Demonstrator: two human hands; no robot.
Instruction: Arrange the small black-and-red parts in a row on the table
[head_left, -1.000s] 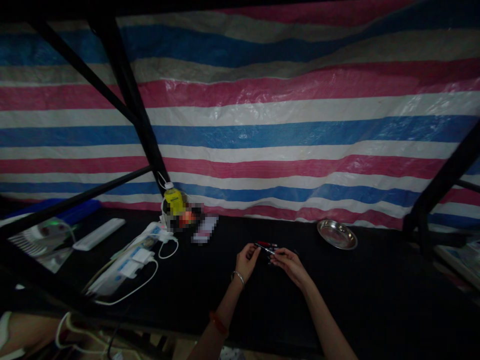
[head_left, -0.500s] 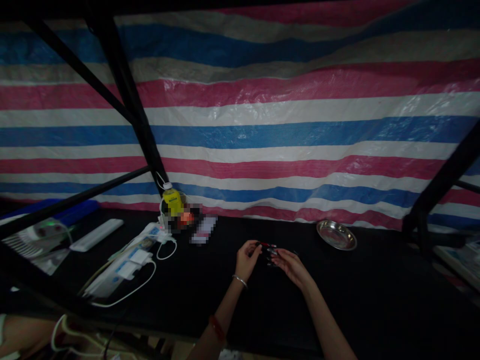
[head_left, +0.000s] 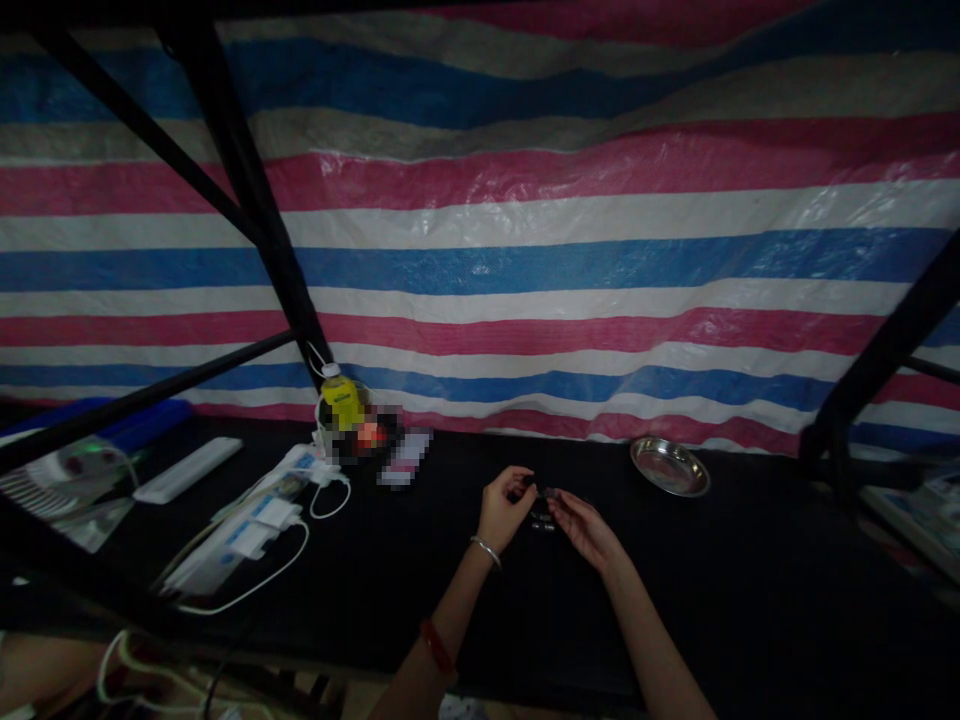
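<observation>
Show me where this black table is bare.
Bare table lies right of the right hand, this side of the steel dish, and between the left hand and the power strip. Crowded: the left end, with strip, cables, yellow bottle. Both hands pinch a small dark piece.

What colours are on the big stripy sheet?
The stripy plastic sheet is pink, white and blue; head view shows it.

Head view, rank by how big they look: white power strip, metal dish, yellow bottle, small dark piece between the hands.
1. white power strip, though nearer the camera
2. metal dish
3. yellow bottle
4. small dark piece
</observation>
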